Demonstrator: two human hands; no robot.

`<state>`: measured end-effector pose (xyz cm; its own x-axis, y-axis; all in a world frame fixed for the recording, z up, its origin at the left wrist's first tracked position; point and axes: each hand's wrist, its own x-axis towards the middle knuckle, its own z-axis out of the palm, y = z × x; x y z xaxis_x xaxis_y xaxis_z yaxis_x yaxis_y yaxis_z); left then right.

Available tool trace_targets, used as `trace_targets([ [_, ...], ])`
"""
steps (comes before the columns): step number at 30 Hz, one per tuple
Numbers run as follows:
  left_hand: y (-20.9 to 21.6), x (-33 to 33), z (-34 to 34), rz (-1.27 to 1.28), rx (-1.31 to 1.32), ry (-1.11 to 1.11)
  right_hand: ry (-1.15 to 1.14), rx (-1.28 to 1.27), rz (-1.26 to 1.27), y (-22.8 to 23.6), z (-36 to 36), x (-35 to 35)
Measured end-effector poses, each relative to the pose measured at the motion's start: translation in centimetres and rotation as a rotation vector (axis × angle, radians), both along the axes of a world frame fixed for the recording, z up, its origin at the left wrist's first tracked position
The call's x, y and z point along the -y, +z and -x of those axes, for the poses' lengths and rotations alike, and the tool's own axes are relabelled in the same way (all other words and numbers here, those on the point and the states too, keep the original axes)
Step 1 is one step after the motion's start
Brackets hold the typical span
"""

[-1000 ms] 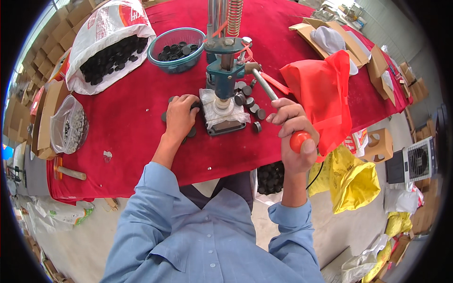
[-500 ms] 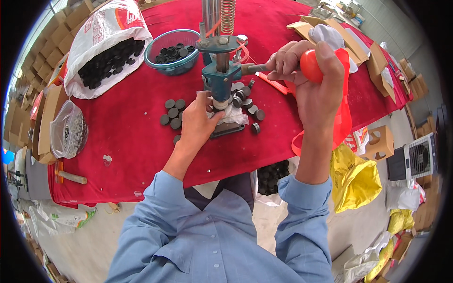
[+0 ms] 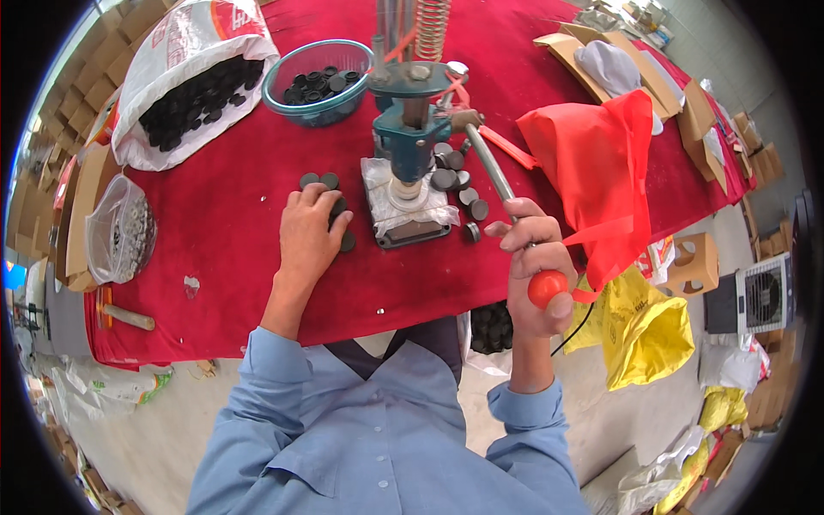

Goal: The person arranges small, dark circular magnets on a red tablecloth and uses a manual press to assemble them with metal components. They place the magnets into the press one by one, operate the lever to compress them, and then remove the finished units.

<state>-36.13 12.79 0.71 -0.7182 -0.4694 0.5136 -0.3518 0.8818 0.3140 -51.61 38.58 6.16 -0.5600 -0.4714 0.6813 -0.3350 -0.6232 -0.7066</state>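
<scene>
My left hand (image 3: 309, 233) is at the small group of round black caps (image 3: 330, 180) left of the hand press, its thumb and forefinger closing around one cap (image 3: 338, 209). My right hand (image 3: 537, 273) is wrapped around the press's metal lever (image 3: 491, 163), with the red ball knob (image 3: 547, 288) against its palm. The lever slants down toward me. The green hand press (image 3: 403, 142) stands mid-table. A white plastic sheet covers its base (image 3: 415, 233), and no cap shows under the pressing head. More dark caps (image 3: 444, 179) lie right of the base.
Behind the press stands a blue-rimmed tub (image 3: 283, 110) of caps. A white sack (image 3: 142, 94) of black caps lies far left, above a clear container (image 3: 123, 236) of small pieces. A hammer (image 3: 129, 318) rests at the left edge. Red cloth bag (image 3: 592, 172) lies right of the lever.
My left hand has left the press head and moved left to the caps. My right hand has brought the lever down and toward me. The press base is now uncovered by my hand.
</scene>
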Motion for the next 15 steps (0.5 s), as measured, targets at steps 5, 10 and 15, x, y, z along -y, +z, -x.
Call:
trace_targets([
  [5, -0.8, 0.2, -1.2, -0.105, 0.018, -0.069, -0.009, -0.072, -0.031, 1.7, 0.8, 0.4],
  [10, -1.2, 1.1, -0.8, -0.118, 0.051, -0.084, 0.006, -0.128, -0.065, 4.8, 1.7, 0.7],
  [15, 1.1, -1.3, 1.2, -0.334, -0.125, -0.1, 0.091, -0.228, -0.046, 8.9, 4.6, 2.5],
])
